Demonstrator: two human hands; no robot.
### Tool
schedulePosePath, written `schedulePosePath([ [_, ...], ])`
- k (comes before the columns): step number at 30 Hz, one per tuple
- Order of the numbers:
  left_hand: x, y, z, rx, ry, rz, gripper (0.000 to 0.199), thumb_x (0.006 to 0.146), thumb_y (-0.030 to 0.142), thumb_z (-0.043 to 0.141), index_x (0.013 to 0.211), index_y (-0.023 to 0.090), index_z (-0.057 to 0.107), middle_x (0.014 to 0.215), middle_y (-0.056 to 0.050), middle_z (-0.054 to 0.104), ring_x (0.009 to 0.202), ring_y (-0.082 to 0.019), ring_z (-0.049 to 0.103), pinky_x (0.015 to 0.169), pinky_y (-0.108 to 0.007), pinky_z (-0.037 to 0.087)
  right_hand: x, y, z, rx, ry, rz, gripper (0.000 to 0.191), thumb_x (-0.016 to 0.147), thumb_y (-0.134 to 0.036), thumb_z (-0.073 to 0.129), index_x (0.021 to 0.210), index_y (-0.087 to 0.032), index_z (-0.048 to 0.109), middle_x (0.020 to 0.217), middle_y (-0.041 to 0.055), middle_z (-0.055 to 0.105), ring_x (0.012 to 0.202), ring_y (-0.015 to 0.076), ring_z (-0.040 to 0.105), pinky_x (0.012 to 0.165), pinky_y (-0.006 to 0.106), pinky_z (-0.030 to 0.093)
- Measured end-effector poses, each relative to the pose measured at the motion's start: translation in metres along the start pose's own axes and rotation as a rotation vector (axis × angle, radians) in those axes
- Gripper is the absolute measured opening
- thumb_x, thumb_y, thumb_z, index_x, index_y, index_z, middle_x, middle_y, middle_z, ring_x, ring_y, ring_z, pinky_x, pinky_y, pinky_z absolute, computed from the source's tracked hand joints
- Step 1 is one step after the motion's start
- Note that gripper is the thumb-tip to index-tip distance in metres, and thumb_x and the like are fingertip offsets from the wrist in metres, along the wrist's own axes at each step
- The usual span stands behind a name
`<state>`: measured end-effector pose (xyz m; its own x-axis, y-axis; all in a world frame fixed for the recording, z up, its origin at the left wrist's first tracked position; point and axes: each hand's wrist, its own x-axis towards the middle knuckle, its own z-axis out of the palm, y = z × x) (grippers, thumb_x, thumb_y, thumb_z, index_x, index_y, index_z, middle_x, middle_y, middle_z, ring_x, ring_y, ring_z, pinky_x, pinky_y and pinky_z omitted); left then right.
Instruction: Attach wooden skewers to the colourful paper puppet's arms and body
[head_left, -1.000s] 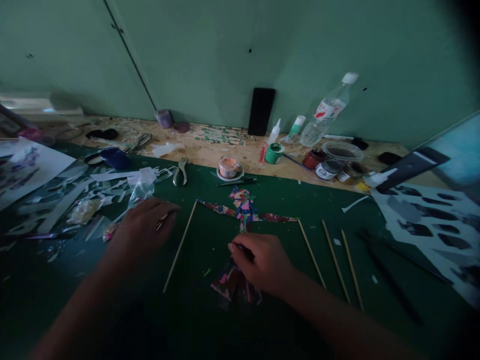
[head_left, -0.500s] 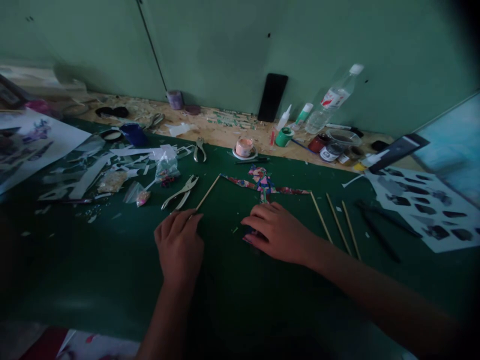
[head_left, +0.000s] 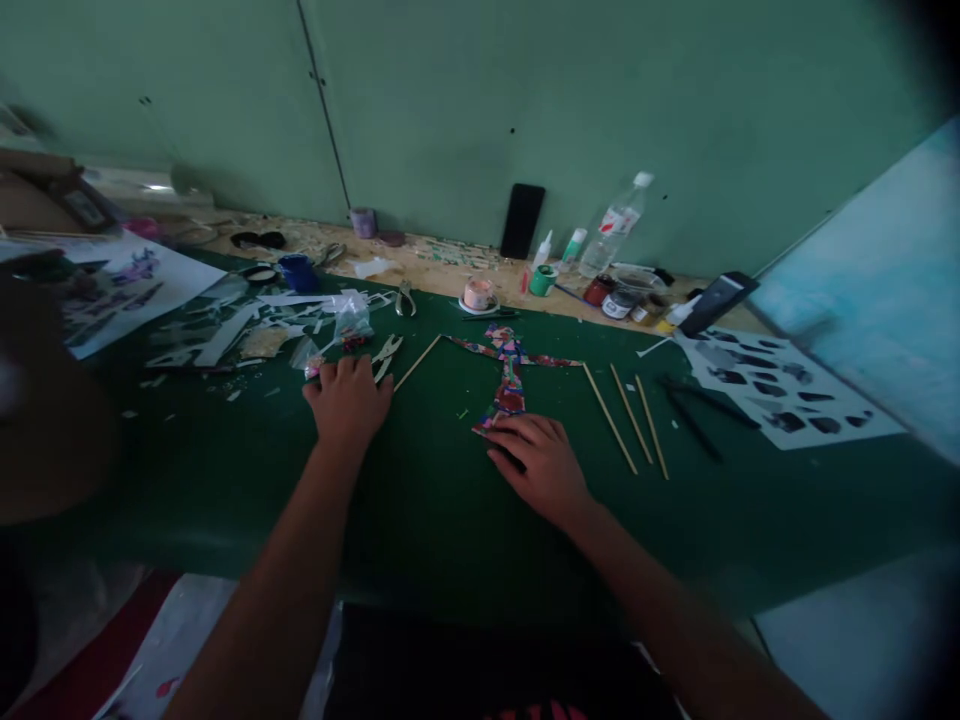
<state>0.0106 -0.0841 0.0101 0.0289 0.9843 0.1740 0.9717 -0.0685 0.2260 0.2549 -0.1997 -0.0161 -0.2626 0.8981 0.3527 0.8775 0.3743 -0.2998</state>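
My right hand (head_left: 541,462) lies flat, fingers spread, pressing the bottom end of the colourful paper figure (head_left: 508,380), which a second ago it half covered; most of the figure now shows, laid out flat. My left hand (head_left: 346,400) has moved from the loose stick (head_left: 417,362) to rest open, fingers together, touching the pliers (head_left: 385,352) and gripping nothing. The green mat (head_left: 420,500) between my arms is bare. Three sticks (head_left: 628,420) lie just right of the figure. Beyond, paper scraps (head_left: 247,320) and jars (head_left: 611,300) crowd the tabletop's (head_left: 442,268) far edge.
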Motion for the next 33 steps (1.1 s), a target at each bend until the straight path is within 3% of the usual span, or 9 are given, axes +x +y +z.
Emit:
schedulePosePath([
  [4,0.024,-0.009,-0.001,0.023,-0.131,0.101,0.044,0.084,0.041,0.046,0.106,0.006,0.061,0.116,-0.029,0.056,0.114,-0.042,0.050,0.093,-0.053,0.038,-0.003,0.000,0.004,0.055,0.068,0.013,0.019,0.091,-0.031,0.055,0.104,-0.024,0.068,0.112,0.0050,0.068,0.109,0.0220,0.056,0.094,0.041,0.039],
  [9,0.045,-0.022,-0.016,-0.081,-0.221,0.031,0.033,0.076,0.027,0.051,0.099,0.004,0.059,0.110,-0.030,0.058,0.104,-0.041,0.056,0.085,-0.050,0.043,-0.003,0.002,-0.004,0.094,0.086,0.060,0.025,0.084,-0.036,0.062,0.105,-0.022,0.065,0.113,0.0081,0.063,0.110,0.0245,0.054,0.094,0.043,0.041],
  [13,0.013,-0.025,-0.037,-0.253,-0.252,-0.062,0.026,0.082,0.033,0.044,0.099,0.015,0.053,0.089,-0.013,0.062,0.076,-0.026,0.061,0.064,-0.036,0.047,-0.001,0.004,-0.006,0.102,0.066,0.070,0.030,0.080,-0.038,0.066,0.106,-0.023,0.065,0.117,0.0092,0.059,0.113,0.0275,0.051,0.093,0.045,0.042],
  [16,-0.045,-0.005,-0.042,-0.678,-0.229,-0.127,0.016,0.080,0.034,0.049,0.090,0.022,0.049,0.072,-0.001,0.056,0.063,-0.016,0.055,0.057,-0.028,0.045,-0.002,0.006,-0.002,0.100,0.070,0.048,0.021,0.087,-0.034,0.060,0.104,-0.025,0.067,0.114,0.0077,0.060,0.111,0.0254,0.052,0.090,0.043,0.042],
  [18,-0.083,0.020,-0.038,-1.134,-0.457,-0.170,0.019,0.080,0.040,0.053,0.080,0.022,0.049,0.059,0.003,0.051,0.053,-0.013,0.050,0.050,-0.025,0.042,-0.005,0.006,0.002,0.088,0.098,0.035,0.020,0.090,-0.032,0.056,0.105,-0.025,0.068,0.111,0.0068,0.061,0.108,0.0238,0.052,0.089,0.041,0.042],
  [21,-0.112,0.060,-0.021,-1.282,-0.661,-0.322,0.031,0.080,0.049,0.056,0.074,0.019,0.054,0.051,0.002,0.051,0.041,-0.012,0.048,0.037,-0.022,0.035,-0.009,0.005,0.004,0.041,0.138,0.045,0.020,0.091,-0.032,0.056,0.103,-0.027,0.071,0.103,0.0061,0.064,0.102,0.0232,0.053,0.089,0.042,0.038],
  [26,-0.099,0.098,0.007,-1.268,-0.594,-0.472,0.031,0.075,0.045,0.066,0.077,0.015,0.062,0.066,-0.006,0.064,0.049,-0.016,0.062,0.042,-0.028,0.051,-0.011,0.006,0.002,0.007,0.168,0.073,0.020,0.091,-0.030,0.056,0.102,-0.032,0.072,0.098,0.0044,0.064,0.097,0.0219,0.052,0.087,0.040,0.036],
  [30,-0.089,0.103,0.012,-1.270,-0.540,-0.513,0.020,0.073,0.033,0.068,0.075,0.014,0.062,0.065,-0.006,0.064,0.052,-0.018,0.064,0.046,-0.031,0.056,-0.012,0.005,-0.002,0.126,0.192,0.040,0.017,0.090,-0.032,0.057,0.098,-0.030,0.073,0.097,0.0047,0.066,0.096,0.0216,0.054,0.085,0.040,0.039],
  [33,-0.088,0.100,0.011,-1.303,-0.511,-0.513,0.019,0.074,0.032,0.066,0.070,0.015,0.060,0.062,-0.004,0.061,0.051,-0.016,0.062,0.045,-0.029,0.054,-0.017,-0.002,-0.012,0.357,0.302,0.211,0.022,0.089,-0.037,0.056,0.092,-0.022,0.071,0.092,0.0078,0.065,0.089,0.0212,0.059,0.079,0.039,0.046],
])
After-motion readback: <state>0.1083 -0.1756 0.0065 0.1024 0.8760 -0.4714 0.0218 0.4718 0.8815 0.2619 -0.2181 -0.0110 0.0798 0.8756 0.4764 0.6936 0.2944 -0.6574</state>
